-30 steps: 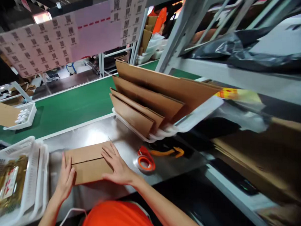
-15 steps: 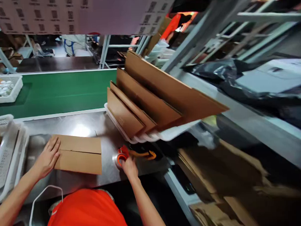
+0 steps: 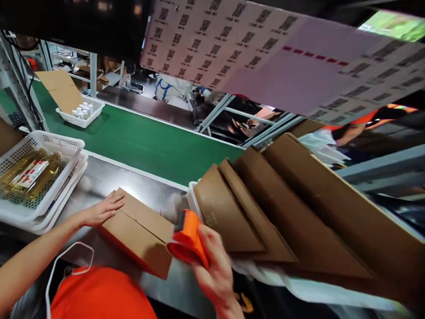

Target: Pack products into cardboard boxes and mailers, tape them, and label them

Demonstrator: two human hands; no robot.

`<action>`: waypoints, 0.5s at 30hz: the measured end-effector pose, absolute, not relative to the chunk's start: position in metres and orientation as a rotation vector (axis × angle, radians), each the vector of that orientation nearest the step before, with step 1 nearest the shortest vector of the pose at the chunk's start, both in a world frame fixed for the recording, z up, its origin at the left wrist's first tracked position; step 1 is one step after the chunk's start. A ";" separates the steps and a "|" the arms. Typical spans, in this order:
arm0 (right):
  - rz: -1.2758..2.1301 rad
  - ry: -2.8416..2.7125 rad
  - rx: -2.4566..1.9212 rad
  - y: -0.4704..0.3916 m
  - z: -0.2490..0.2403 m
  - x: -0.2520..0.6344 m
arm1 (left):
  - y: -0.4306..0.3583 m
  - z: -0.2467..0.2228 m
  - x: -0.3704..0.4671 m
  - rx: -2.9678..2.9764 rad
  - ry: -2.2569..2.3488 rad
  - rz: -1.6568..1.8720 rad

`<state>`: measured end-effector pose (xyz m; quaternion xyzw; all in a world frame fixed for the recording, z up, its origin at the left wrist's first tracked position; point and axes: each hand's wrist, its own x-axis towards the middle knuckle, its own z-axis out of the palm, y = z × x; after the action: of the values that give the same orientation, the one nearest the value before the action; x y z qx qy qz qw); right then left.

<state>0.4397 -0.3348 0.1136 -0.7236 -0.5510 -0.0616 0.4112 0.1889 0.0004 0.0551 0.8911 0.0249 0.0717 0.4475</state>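
Note:
A closed cardboard box (image 3: pixel 140 227) lies on the steel table, turned at an angle, its two top flaps meeting at a centre seam. My left hand (image 3: pixel 104 210) rests flat on the far left part of its top, fingers stretched out. An orange tape dispenser (image 3: pixel 188 237) is gripped in my right hand (image 3: pixel 214 262), raised beside the box's right end. Motion blurs the dispenser slightly, and I cannot make out its tape end. Just right of my right hand, several flat cardboard sheets (image 3: pixel 256 209) lean in a white rack.
White baskets (image 3: pixel 58 141) are stacked at left, the top one holding bottles of yellowish liquid (image 3: pixel 28 175). Behind the table runs a green conveyor belt (image 3: pixel 145 145) carrying a white basket with small bottles (image 3: pixel 82 111). Overhead hangs a sheet of printed codes (image 3: pixel 211 43).
My right hand has lifted the tape dispenser off the table and brought it to the box's right end. My left hand stays on the box. The view has swung left and tilted.

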 end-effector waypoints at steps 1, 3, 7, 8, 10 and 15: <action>-0.175 -1.578 -1.757 -0.316 0.121 0.431 | 0.000 0.054 0.190 2.206 0.067 0.176; -0.192 -1.853 -1.711 -0.283 0.128 0.417 | -0.003 0.053 0.191 2.221 0.100 0.162; -0.126 -1.988 -1.783 -0.260 0.122 0.411 | -0.023 0.066 0.195 2.281 0.292 0.177; -0.093 -1.990 -1.801 -0.262 0.120 0.412 | -0.031 0.071 0.196 2.275 0.363 0.245; -0.048 -1.986 -1.846 -0.268 0.119 0.416 | -0.052 0.080 0.201 2.091 0.551 0.434; 0.030 -1.993 -1.908 -0.275 0.119 0.419 | -0.098 0.106 0.223 0.906 0.758 0.265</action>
<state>0.4191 -0.2751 0.1186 -0.6790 -0.7091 0.0105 0.1898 0.2232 -0.0983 0.1057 0.4257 0.3564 0.1246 0.8223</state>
